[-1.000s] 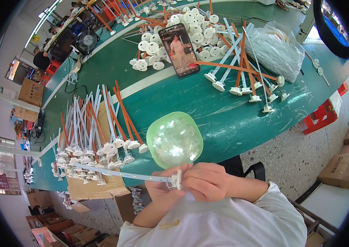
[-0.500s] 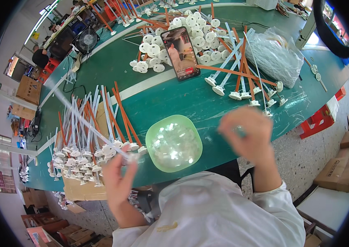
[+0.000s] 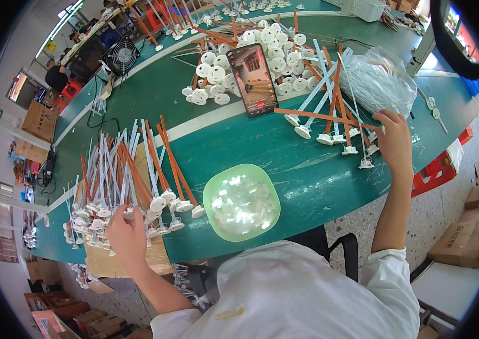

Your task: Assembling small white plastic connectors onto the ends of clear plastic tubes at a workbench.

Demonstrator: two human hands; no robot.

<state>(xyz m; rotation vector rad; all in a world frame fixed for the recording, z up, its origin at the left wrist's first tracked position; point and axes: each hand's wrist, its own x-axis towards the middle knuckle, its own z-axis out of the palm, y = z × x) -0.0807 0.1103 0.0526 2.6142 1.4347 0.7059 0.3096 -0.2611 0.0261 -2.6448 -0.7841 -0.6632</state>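
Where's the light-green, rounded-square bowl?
Head view, just below centre: the bowl stands on the green tabletop, immediately right of the clustered round white strip bases.

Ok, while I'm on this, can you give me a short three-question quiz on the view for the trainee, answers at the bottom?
1. True or false: the green bowl has shiny pieces in it.
2. Which of these is nearest the right hand? (a) fan (b) plastic bag (c) phone
3. Fill in the blank: the left hand is at the bunch of strips on the ____ side of the bowl.

Key:
1. True
2. b
3. left
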